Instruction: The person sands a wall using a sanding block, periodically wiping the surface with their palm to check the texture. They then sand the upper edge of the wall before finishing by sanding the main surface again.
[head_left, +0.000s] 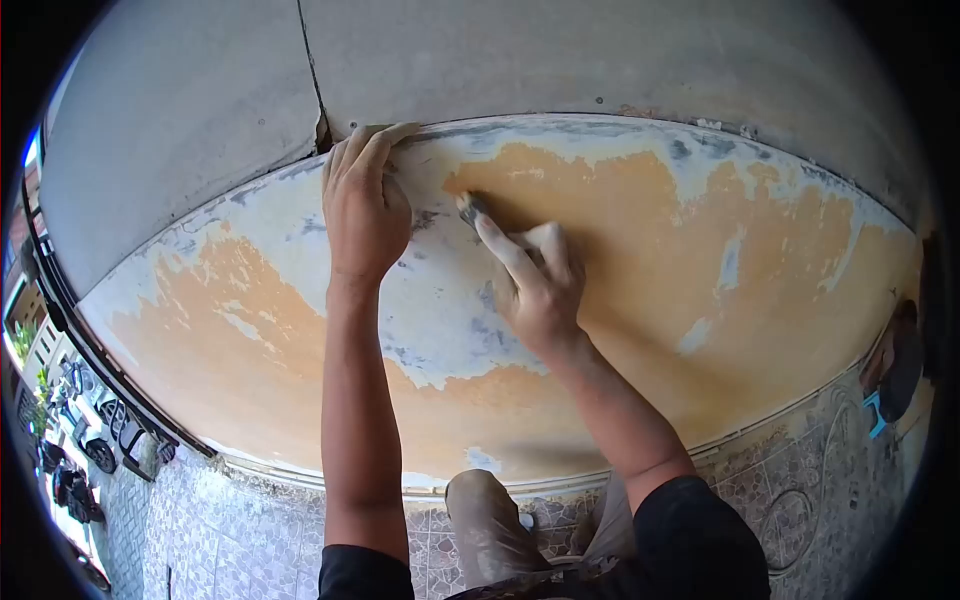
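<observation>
A curved wall panel [640, 240] shows orange-tan paint with scraped white and grey patches. My left hand [368, 195] lies at the panel's top edge, fingers spread over the rim and holding nothing visible. To its right, my right hand [540, 275] is dusted with pale powder. Its extended index finger presses on a small dark and tan piece [468, 208] against the surface, at the border of a white patch and the orange paint. The other fingers are curled, and part of the piece is hidden under the fingertip.
Grey panels [480, 60] with a dark seam rise above the edge. Below is a stone-patterned tiled floor [280, 530] beside my knees. Parked motorbikes [85, 430] stand at far left. At far right are a dark object and a blue item [876, 414].
</observation>
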